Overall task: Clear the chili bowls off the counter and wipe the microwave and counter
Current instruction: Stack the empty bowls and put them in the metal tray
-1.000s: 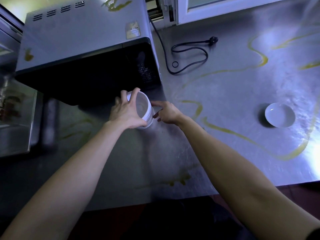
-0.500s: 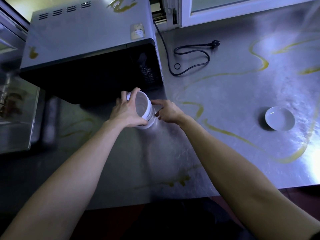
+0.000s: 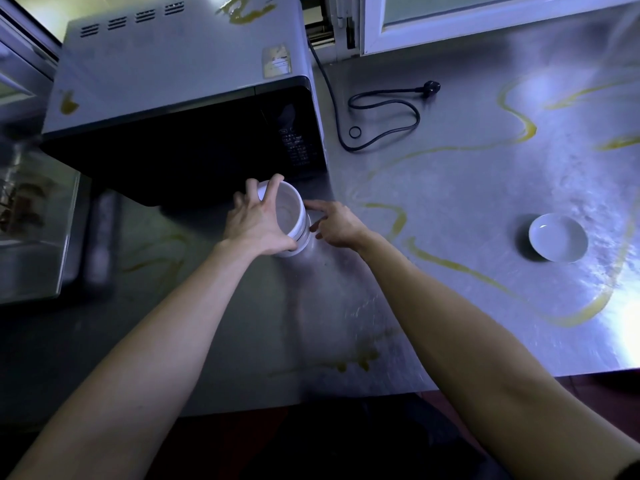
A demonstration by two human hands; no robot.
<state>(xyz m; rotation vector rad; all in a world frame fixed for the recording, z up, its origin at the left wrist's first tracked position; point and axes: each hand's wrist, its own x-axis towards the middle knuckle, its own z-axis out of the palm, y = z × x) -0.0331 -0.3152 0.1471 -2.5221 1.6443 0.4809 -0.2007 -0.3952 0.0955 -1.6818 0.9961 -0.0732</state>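
Yellow-streaked steel counter: left hand grip clamped round stacked white bowls, right hand slack alongside; better to support the base before lifting.

Curled left grip, loose right grip

White window frame far beyond right hand, pale daylight through the pane. Black power cord looped below it, plug lying free. Metal basin well left of left hand. Dark reddish floor nearest the viewer, right of right forearm.
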